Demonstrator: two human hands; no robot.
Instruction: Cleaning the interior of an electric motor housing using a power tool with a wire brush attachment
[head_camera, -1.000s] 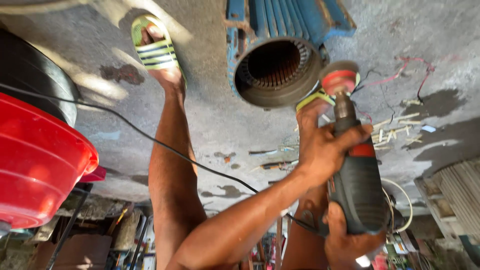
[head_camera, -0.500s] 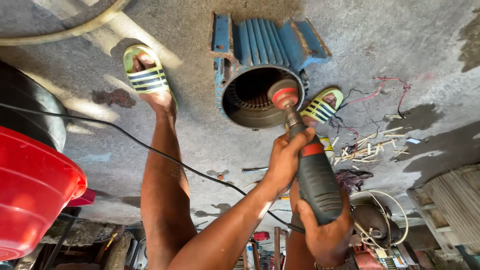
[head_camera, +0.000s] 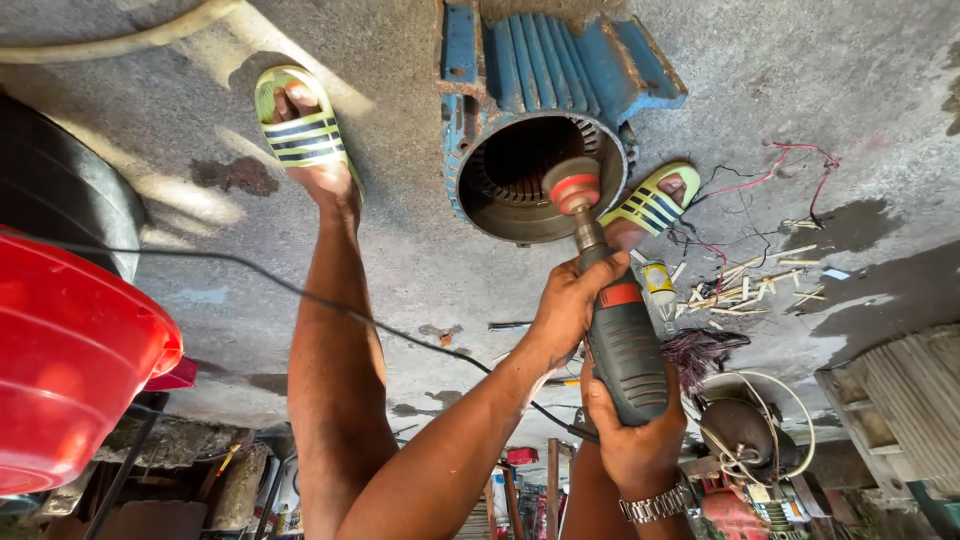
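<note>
Both hands hold a dark grey power drill over the concrete floor. The left hand wraps the neck of the tool just behind the chuck, its grip closed around the body; the right hand, a metal watch on its wrist, clasps the rear handle, grip also closed on the drill. A round red-backed brush head on the drill's shaft sits at the rim of the open bore of a blue ribbed motor housing, which lies on its side on the floor, between the person's feet in striped green sandals.

The power cord runs across the bare left leg and under the forearm to the tool. A red plastic basin stands towards the floor's left edge, and loose wires and wood slivers lie scattered beside the right foot.

Risks, as I judge them: the spinning head could catch on the slotted inner wall of the housing and kick the drill sideways towards the right foot, which rests just beside the opening in an open sandal. The cord lying over the leg could snag and tug the tool off line. The housing seems unclamped, so it may roll under sideways pressure.
</note>
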